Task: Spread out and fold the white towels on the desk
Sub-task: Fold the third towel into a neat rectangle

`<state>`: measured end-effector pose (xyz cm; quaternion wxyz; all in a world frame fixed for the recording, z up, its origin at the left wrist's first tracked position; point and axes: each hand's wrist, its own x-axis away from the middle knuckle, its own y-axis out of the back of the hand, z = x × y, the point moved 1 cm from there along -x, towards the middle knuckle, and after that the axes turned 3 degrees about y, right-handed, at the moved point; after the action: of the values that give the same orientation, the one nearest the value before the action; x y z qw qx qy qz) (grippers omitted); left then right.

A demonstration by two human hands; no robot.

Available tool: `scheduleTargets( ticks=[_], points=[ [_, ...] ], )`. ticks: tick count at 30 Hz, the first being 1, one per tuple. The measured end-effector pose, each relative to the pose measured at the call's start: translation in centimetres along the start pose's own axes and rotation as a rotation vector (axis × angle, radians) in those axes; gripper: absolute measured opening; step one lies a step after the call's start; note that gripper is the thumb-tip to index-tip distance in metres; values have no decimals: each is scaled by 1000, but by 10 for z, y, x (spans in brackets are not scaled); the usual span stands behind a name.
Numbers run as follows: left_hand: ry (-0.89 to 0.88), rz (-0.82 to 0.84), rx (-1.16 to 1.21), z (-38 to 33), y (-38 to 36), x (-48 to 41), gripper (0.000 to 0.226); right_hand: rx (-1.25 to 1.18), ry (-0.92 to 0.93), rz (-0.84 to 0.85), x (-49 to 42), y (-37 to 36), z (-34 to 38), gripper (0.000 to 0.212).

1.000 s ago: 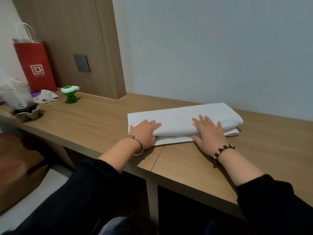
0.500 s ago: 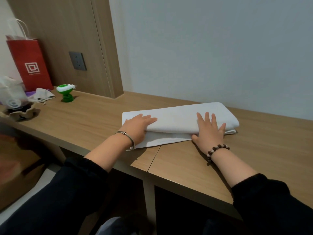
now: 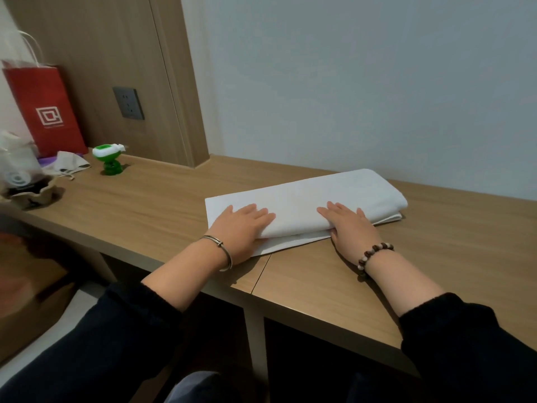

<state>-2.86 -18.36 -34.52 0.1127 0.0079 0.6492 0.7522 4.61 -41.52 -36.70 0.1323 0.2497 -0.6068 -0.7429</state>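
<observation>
Fingers [image 3: 257, 213] straight and flat on left hand [image 3: 241, 226] and right hand [image 3: 353, 226], pressing folded white towel [image 3: 305, 194] on desk [image 3: 162, 199] by the wall [image 3: 348, 82]; soft, light, limp, so probably best pinched at near-edge corners.

Home or hotel room: built-in wooden desk [image 3: 162, 205], wall socket [image 3: 128, 103] in wood panelling [image 3: 87, 39], red paper shopping bag [image 3: 43, 109].
</observation>
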Motion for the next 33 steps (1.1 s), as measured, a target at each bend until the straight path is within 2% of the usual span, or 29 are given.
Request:
scheduleTargets(
  ticks=[5,10,14,17,19,21,23,25,27,30,33],
  points=[
    [-25,3,-31,-14,-9,16,70,30,7,12,-1,1,1,61],
    [-4,10,-37,0,-6,6,53,87,72,-63,3,5,7,55],
    [53,39,-33,15,-1,-4,51,-60,173,4,5,2,13,50],
    [58,67,149,-1,3,-19,55,-191,178,28,5,7,13,45],
    [87,111,175,-15,-1,-28,56,-250,138,12,7,9,14,40],
    [101,110,92,-23,-10,-30,57,-157,29,7,9,8,10,42],
    [111,98,64,-24,-16,-29,58,37,-185,57,11,7,-3,51],
    [115,93,68,-21,-18,-28,58,73,-418,113,16,10,-15,64],
    [108,99,58,-19,-18,-26,57,79,-537,129,20,13,-21,72],
    [97,102,54,-19,-20,-25,55,270,-576,121,15,20,-13,73],
    [100,102,57,-19,-20,-25,54,249,-342,11,-8,26,5,51]
  ],
)
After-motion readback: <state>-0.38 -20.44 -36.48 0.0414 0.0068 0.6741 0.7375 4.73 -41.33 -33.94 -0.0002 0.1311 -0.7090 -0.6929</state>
